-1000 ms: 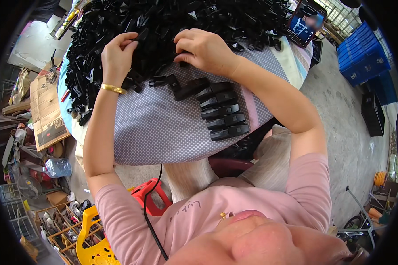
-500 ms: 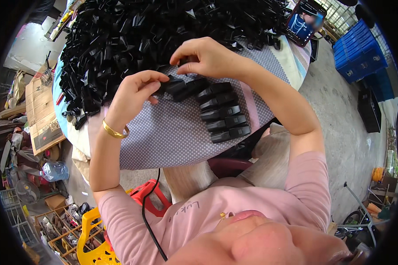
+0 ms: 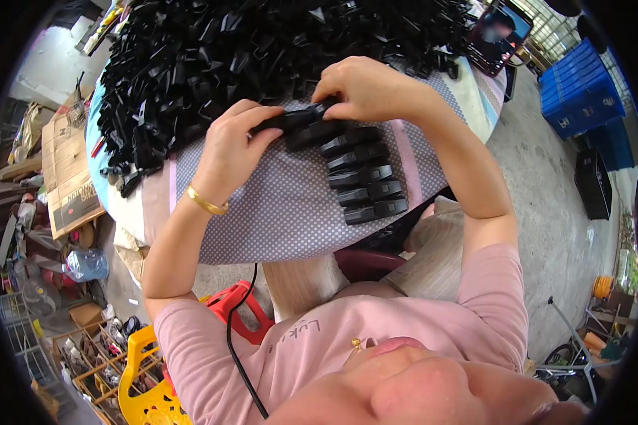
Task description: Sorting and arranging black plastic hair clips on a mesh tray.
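Note:
My left hand [image 3: 237,145], a gold bangle on its wrist, pinches one end of an elongated black plastic piece [image 3: 295,119] above the near edge of the heap. The fingers of my right hand [image 3: 365,91] are closed on the other end of it, or on a smaller black part there; I cannot tell which. Just below and to the right, several like black pieces [image 3: 365,173] lie side by side in a curved row on the dotted cloth [image 3: 262,212]. A large heap of loose black plastic parts [image 3: 191,71] covers the far side of the table.
A phone [image 3: 500,35] with a lit screen stands at the table's far right. Blue crates [image 3: 581,88] and a black box [image 3: 592,184] are on the floor to the right. Flattened cardboard [image 3: 67,177] and a yellow plastic chair [image 3: 145,382] are at the left. A black cable [image 3: 232,340] hangs near my lap.
Both hands have moved right and come together on one black piece. My right hand has lowered its fingertips to it. The phone screen's picture is different.

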{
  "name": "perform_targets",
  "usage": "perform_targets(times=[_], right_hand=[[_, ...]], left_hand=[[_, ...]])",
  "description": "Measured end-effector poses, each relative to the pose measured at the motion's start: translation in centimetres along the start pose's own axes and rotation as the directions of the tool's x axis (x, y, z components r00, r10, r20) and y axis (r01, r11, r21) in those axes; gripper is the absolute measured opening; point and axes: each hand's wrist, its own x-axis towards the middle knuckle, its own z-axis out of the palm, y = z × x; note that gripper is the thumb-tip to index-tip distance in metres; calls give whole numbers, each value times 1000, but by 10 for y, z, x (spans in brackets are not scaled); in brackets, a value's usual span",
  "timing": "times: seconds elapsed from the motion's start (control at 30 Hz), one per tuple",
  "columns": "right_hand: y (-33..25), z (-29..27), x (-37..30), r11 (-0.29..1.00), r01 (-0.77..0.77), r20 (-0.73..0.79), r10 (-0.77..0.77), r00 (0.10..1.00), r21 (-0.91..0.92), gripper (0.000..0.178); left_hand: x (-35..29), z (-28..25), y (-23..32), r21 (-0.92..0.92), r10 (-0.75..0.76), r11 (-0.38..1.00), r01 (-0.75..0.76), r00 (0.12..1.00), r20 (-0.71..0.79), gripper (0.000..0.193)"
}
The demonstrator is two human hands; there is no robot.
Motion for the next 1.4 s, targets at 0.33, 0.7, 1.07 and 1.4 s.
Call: perform_targets(times=[0.33,0.7,1.07,1.4], right_hand=[[2,-10,-8,1000,12,-40,-12,999,-9,25],[-7,-1,-3,887,86,161,-176,971,454,29],[-6,-10,-1,852,17,334,-223,916,523,33],[4,-3,-2,846,-2,293,-182,939,534,36]], left_hand=[[-2,15,6,133,18,991,-7,996,-84,30],[-2,14,0,-390,-117,918,72,989,-93,34],[-5,16,8,322,177,936,-142,981,-82,42],[-1,5,6,13,-72,997,71,983,170,42]])
